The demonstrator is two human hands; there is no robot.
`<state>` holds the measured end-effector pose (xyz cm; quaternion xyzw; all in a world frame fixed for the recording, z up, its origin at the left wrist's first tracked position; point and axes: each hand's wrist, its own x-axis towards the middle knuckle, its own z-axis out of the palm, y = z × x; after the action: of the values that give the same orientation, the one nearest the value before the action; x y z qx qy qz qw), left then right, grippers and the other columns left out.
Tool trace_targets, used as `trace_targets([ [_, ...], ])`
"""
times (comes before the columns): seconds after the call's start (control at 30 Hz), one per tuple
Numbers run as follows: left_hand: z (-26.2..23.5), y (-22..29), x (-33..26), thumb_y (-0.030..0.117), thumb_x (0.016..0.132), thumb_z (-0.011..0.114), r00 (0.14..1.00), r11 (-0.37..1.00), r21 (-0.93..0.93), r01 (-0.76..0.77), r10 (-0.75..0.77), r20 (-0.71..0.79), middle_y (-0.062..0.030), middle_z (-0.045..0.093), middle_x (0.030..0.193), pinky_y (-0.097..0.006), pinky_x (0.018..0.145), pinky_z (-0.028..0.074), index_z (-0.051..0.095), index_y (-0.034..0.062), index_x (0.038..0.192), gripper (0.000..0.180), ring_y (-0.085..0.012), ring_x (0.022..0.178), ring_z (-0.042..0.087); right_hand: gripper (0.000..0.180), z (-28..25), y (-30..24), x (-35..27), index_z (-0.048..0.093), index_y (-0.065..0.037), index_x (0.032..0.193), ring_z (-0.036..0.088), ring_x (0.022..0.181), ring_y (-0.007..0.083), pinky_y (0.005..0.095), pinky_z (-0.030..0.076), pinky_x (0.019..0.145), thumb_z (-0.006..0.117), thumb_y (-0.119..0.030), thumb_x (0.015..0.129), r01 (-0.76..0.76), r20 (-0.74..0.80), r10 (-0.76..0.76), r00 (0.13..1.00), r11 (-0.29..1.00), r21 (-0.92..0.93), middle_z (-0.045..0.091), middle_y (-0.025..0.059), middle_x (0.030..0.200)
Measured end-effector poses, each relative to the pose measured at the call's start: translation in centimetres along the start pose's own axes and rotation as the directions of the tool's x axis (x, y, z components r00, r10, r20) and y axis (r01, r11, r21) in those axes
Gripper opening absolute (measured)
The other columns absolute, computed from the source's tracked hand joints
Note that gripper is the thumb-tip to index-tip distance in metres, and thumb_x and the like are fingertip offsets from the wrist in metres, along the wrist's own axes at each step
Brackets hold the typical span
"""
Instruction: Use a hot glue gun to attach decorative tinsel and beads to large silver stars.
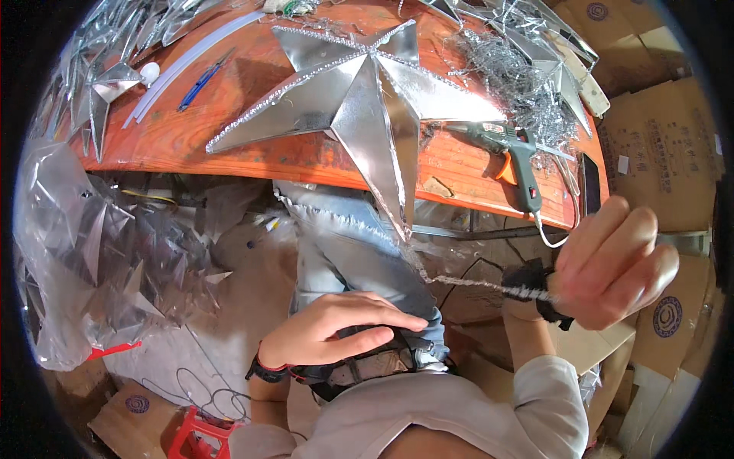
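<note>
A large silver star (355, 107) lies on the orange wooden table (252, 61), one point jutting over the near edge toward my lap. Silver tinsel trim runs along several of its ridges. My right hand (615, 264), raised at the right, is closed on a thin strand of silver tinsel garland (489, 284) that stretches leftward to the star's near tip. My left hand (355, 325) rests over my lap, fingers stretched out and holding nothing. A green and grey glue gun (514, 157) with an orange trigger lies right of the star.
Loose silver tinsel (512, 73) is heaped at the table's right. A blue pen-like tool (200, 86) and white strips (164, 80) lie at the left. Plastic-wrapped silver stars (99, 260) fill the left side. Cardboard boxes (657, 153) stand right, a red stool (202, 434) lower left.
</note>
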<state>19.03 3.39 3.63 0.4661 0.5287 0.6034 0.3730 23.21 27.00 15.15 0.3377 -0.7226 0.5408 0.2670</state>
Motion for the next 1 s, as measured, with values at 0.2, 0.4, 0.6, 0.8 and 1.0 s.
trace_targets([
  [0.2,-2.1,0.5,-1.2,0.003,0.086,0.054,0.993,0.995,0.045,-0.086,0.089,-0.072,-0.0094,0.064,0.105,-0.032,0.083,0.045,0.064,0.0015,0.103,0.020,-0.0224,0.095,0.059,0.009,-0.8,-0.5,3.4,0.047,-0.005,0.086,0.042,0.057,0.0130,0.0249,0.036,0.044,0.050,-0.012,0.091,0.057,0.030,-0.050,0.998,0.938,-0.343,0.048,0.0050,0.069],
  [0.4,-4.4,2.5,-2.1,0.003,0.083,0.054,0.959,0.957,0.251,-0.148,0.200,-0.199,-0.0111,0.065,0.101,-0.033,0.079,0.045,0.067,0.0027,0.089,0.014,-0.0232,0.090,0.058,0.013,0.0,2.5,4.6,0.050,0.004,0.101,0.054,0.072,0.0183,0.0291,0.045,0.062,0.048,-0.002,0.089,-0.144,-0.345,0.029,0.938,0.938,-0.316,0.057,0.0152,0.088],
  [0.6,-5.6,3.8,-2.0,0.024,0.089,0.045,0.673,0.857,0.483,-0.182,0.466,-0.574,-0.0174,0.062,0.089,-0.030,0.065,0.043,0.062,0.0009,0.077,0.031,-0.0211,0.076,0.054,0.016,1.0,5.8,6.1,0.055,0.002,0.095,0.059,0.077,0.0116,0.0220,0.049,0.066,0.061,-0.008,0.085,-0.274,-0.257,0.220,0.941,0.941,-0.197,0.062,0.0095,0.090],
  [0.8,-7.7,6.2,-0.3,0.014,0.086,0.048,0.587,0.532,0.846,0.042,0.672,-0.451,-0.0151,0.060,0.091,-0.034,0.071,0.045,0.063,-0.0011,0.084,0.021,-0.0249,0.083,0.056,0.013,1.0,8.6,6.4,0.054,0.000,0.096,0.057,0.077,0.0088,0.0194,0.047,0.066,0.058,-0.008,0.087,-0.441,-0.106,0.433,0.895,0.895,-0.070,0.059,0.0056,0.086],
  [1.0,-8.9,7.8,2.7,0.001,0.077,0.056,0.653,0.247,0.960,0.132,0.707,-0.272,-0.0097,0.059,0.097,-0.036,0.081,0.043,0.064,0.0038,0.091,0.017,-0.0265,0.092,0.055,0.013,1.2,11.0,5.9,0.058,-0.002,0.091,0.052,0.068,0.0041,0.0202,0.044,0.060,0.061,-0.013,0.086,-0.406,-0.089,0.396,0.914,0.893,-0.196,0.058,-0.0002,0.076],
])
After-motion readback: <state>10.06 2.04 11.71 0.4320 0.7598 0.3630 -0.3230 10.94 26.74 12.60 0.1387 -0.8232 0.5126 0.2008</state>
